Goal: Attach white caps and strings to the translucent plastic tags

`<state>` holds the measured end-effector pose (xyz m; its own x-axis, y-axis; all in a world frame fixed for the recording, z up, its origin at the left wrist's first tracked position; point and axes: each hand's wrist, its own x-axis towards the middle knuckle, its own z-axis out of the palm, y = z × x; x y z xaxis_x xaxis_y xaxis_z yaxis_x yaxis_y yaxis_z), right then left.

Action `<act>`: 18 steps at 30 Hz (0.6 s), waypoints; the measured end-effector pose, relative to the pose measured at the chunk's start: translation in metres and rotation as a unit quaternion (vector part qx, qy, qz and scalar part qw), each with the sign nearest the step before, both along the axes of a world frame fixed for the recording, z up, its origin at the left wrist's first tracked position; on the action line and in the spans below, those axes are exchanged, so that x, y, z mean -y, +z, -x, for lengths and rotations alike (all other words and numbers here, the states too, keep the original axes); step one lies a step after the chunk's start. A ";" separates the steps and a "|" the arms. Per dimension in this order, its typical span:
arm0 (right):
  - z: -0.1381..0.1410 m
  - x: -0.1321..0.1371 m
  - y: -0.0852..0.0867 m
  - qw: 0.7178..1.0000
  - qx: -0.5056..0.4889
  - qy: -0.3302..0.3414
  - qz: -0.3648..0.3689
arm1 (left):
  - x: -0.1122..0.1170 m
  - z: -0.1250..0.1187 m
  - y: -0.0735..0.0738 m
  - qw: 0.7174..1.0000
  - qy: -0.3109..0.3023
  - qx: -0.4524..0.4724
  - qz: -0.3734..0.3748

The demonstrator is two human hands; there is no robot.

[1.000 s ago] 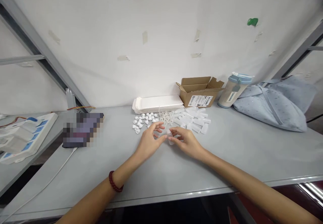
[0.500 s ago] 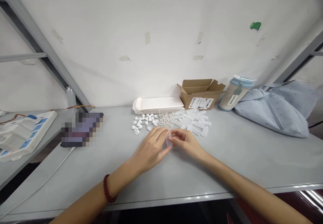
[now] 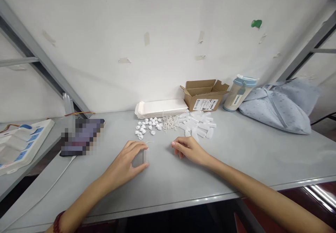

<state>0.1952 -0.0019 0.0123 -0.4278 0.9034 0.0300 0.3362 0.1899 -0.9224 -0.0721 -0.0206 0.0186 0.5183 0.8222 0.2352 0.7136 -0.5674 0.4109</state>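
From my end I see the left hand [image 3: 123,163] curled over a frosted plastic tube [image 3: 144,156], with the fingers and thumb closed around it. The tube sits in that grip just above the table's front edge, well forward of the heaps and left of centre. It looks translucent and plain, and a thin white cord [image 3: 150,142] curves beside the fingertips; I cannot tell whether the two are joined. The right hand [image 3: 189,150] lies apart, its fingers loosely curled and holding nothing, nearest the heap of tubes [image 3: 198,125]. Along the back of the grey table [image 3: 236,163], white caps [image 3: 147,126], cord loops [image 3: 170,123] and those tubes lie in separate heaps, I'd judge so each kind stays within easy reach, with a white stack [image 3: 161,108] and cardboard box [image 3: 204,96] behind them
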 end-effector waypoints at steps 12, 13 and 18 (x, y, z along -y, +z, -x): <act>0.001 -0.001 -0.001 1.000 0.026 0.010 -0.012 | -0.007 0.006 0.006 0.999 -0.022 -0.006 0.032; 0.001 -0.001 -0.001 0.999 0.028 0.010 -0.013 | -0.007 0.006 0.005 0.999 -0.022 -0.007 0.033; 0.001 0.000 -0.001 0.999 0.034 0.010 -0.013 | -0.007 0.007 0.002 1.000 -0.023 0.002 0.020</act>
